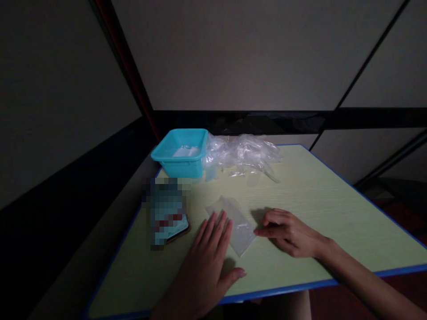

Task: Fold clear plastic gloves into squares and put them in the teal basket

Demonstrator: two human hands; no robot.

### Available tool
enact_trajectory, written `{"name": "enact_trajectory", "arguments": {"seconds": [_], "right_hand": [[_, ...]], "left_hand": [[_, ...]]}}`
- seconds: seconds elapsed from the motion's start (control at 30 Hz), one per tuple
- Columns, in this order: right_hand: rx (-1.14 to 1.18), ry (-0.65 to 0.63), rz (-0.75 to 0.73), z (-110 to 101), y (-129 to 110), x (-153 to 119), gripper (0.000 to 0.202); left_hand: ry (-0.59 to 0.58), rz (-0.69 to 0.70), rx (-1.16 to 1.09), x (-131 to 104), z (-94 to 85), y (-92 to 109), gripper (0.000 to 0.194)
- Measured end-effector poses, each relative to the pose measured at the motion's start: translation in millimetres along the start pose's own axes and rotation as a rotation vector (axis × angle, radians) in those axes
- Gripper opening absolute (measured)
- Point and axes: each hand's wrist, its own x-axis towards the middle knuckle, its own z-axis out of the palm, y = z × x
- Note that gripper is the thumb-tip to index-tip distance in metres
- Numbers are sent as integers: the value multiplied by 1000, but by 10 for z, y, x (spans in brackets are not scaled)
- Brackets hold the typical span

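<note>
A small clear plastic bag lies flat on the pale green table, with what looks like another clear sheet at its upper left end. My left hand rests over the left part of the plastic, its fingers stretched out flat and the thumb apart. To the right, my right hand has its fingers curled, and the tip of the index finger touches the bag's right corner. Whether the thumb grips the corner from below is hidden.
A turquoise basket with white and clear items inside stands at the back left. Beside it, crumpled clear plastic bags are heaped. A phone-like device, partly pixelated, lies left of my left hand. A wall rises behind the table.
</note>
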Motion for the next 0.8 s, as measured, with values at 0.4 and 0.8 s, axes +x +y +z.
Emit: {"name": "enact_trajectory", "arguments": {"seconds": [0.4,0.8], "right_hand": [[-26,57,-1,-10,-15,-7,34],[-89,99,-11,23,-16,-35,31]], "left_hand": [[254,-24,105,32,64,-102,57],[497,-40,-19,-206,107,22,26]]}}
